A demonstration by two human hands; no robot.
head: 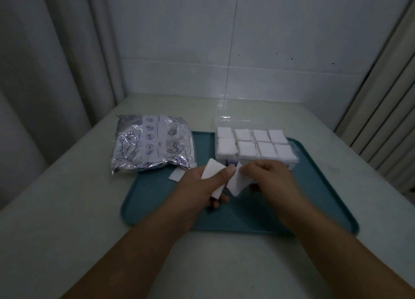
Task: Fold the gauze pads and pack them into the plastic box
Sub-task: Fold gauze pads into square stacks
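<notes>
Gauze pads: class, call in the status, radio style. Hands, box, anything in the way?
Left hand and right hand each pinch a gauze pad. Plastic box open, eight compartments filled. Spare pad by foil bag; nothing blocking.

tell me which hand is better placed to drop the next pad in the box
Probably the right hand: it pinches a pad just in front of the box, which sits on its side. The left hand holds another pad farther from it.

Pale table (67, 220), curtains (56, 63) (dim)
</notes>
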